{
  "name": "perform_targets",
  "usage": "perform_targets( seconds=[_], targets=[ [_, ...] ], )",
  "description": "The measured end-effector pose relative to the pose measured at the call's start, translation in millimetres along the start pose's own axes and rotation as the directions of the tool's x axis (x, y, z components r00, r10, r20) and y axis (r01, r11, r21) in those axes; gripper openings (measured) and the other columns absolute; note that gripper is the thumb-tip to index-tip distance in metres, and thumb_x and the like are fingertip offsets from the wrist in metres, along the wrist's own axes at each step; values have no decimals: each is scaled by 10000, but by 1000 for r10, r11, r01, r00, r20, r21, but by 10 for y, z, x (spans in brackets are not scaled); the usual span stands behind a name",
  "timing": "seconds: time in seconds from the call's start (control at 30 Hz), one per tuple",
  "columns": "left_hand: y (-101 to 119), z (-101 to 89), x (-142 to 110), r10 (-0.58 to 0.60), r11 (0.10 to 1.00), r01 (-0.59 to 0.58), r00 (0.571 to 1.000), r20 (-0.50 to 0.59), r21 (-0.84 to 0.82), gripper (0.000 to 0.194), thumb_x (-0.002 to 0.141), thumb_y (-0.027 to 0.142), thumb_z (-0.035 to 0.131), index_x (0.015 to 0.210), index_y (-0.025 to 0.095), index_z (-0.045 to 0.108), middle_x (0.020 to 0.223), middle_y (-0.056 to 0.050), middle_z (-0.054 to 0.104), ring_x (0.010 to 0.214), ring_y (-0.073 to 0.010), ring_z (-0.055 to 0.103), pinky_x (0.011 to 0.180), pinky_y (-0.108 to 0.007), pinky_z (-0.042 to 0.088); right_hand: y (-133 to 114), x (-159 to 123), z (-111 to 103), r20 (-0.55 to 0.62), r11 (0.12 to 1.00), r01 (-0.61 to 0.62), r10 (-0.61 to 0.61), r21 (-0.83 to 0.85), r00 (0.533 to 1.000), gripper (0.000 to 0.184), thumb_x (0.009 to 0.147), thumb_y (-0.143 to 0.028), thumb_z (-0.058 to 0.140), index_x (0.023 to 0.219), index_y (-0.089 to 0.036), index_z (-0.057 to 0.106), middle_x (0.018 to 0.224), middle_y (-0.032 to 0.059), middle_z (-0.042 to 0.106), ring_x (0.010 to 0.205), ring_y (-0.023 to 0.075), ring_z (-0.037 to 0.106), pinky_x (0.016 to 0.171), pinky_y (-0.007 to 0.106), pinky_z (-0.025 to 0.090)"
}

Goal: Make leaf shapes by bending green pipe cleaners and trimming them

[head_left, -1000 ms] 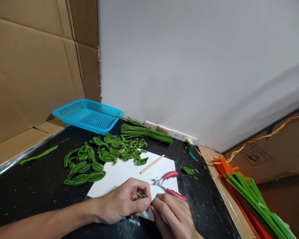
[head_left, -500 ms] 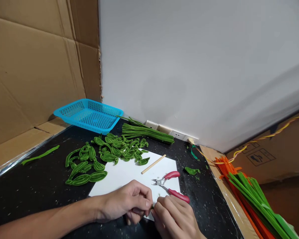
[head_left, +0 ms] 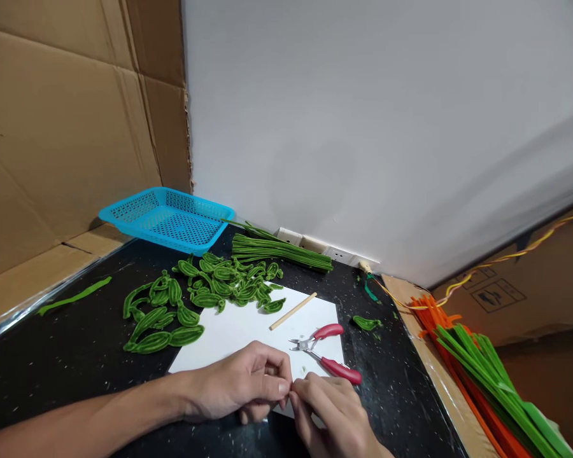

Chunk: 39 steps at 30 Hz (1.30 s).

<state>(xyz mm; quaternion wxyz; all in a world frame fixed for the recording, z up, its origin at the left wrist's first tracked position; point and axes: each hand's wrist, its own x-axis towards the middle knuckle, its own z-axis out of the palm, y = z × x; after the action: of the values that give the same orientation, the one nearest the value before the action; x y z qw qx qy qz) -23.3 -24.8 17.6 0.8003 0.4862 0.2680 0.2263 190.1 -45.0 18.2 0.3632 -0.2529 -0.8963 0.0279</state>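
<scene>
1. We see two bare hands, both at the bottom centre of the frame. The left hand is nearly closed, thumb and forefinger pinched together, the other fingers curled.
2. The right hand is bent in just beside it, its thumb and forefinger also brought together. Fingers cover whatever may lie between the tips, so we cannot tell what either has hold of.
3. We count one pair of cutters, right of centre in the lower frame, near the right hand and partly on the one white sheet. Their tips point left; the two red handles spread to the right, one up, one down. The long axis runs nearly level across the frame, dipping slightly rightward.
4. We have one stick above the cutters, slanting from lower left to upper right.
5. Looped green leaves overlap at left of centre, too many for us to count surely; one single leaf lies apart, right of centre.
6. We find one blue basket at centre left, one dark green bundle at mid-centre, and one light green strip at far left.
7. At lower right, we see one orange bundle and one bright green bundle.
</scene>
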Motion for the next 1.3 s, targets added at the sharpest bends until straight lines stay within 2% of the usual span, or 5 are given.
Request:
perform_targets(
  seconds=[0.33, 0.77, 0.9, 1.07, 1.3],
  targets=[
    [105, 72, -129, 295, 807, -193, 950, -99, 558, 190, 975, 322, 613, 863, 169, 593, 676, 50, 428, 614, -102, 364, 566, -233, 294, -180, -170, 226, 199, 467, -739, 764, 486, 614, 486, 981, -569, 622, 698, -175, 643, 545, -42, 411, 482, 97, 355, 473, 258, 240],
    [-125, -92, -22, 646, -312, -393, 580, 496, 865, 166, 949, 38, 479, 903, 189, 529, 694, -17, 563, 570, -180, 475, 499, -339, 298, -130, 10, 180, 494, -9, -700, 715, 715, 495, 542, 844, -699, 744, 828, -183, 579, 525, -85, 437, 415, 49, 287, 423, 198, 212],
    [-98, -32, -21, 689, 24, -426, 663, 294, 904, 187, 963, 50, 447, 862, 188, 524, 726, -4, 537, 592, -149, 434, 541, -296, 309, -69, -4, 129, 422, 264, -765, 706, 588, 568, 518, 971, -629, 619, 716, -184, 552, 539, -61, 410, 468, 78, 326, 463, 227, 248],
    [16, 83, -64, 364, 800, -221, 918, -157, 558, 251, 1045, 373, 535, 902, 173, 586, 724, 41, 471, 640, -111, 398, 607, -240, 334, 10, -31, 65, 45, 938, -304, 301, 166, 953, 167, 1040, -163, 513, 921, -173, 629, 681, -7, 537, 554, 118, 472, 529, 255, 339],
    [0, 16, 11, 108, 991, -94, 983, -151, 98, 269, 898, 381, 688, 795, 163, 570, 685, 39, 506, 591, -95, 381, 552, -234, 274, 157, 45, -91, 132, 989, 89, -73, -117, 989, 194, 1046, -70, 428, 1074, -157, 598, 729, 33, 632, 577, 153, 540, 543, 274, 407]
  ],
)
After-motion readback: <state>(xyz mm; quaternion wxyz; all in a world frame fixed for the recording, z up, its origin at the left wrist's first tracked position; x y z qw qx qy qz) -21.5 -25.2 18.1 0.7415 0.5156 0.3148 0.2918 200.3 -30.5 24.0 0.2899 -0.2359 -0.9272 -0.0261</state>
